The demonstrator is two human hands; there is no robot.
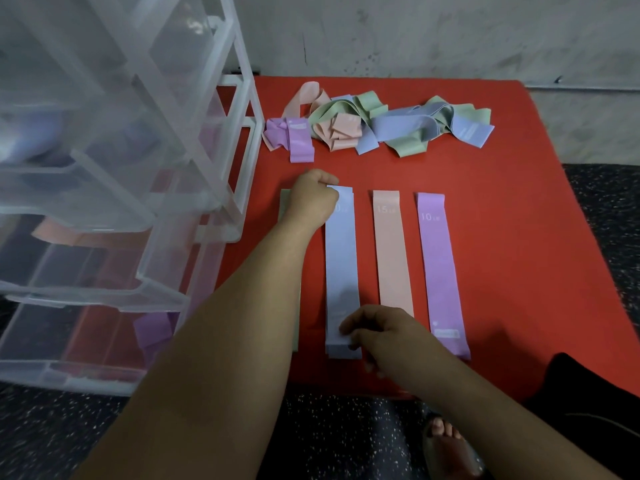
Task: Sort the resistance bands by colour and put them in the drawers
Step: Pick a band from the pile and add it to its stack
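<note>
The left hand [313, 199] is pinching the far end of the blue band [341, 268] with curled fingers, while the right hand [381, 336] is gripping the band's near end between thumb and fingers, so the strip is lying stretched flat along the red mat [519, 237]. At the near end, extra blue edges are showing under the top layer. Just to its right a pink band [393, 251] is lying flat and parallel, and beyond that a purple band [441, 268] is doing the same, the three strips sitting side by side without touching. A green band [285, 202] is peeking out on the left, mostly hidden under the left forearm. At the far side of the mat a tangled pile of bands [363, 124] is sitting in a loose heap (pink, green, blue and purple all mixed). The clear plastic drawer unit [104, 168] is standing at the mat's left edge with its drawers pulled open; something purple [152, 332] is lying in a lower drawer.
</note>
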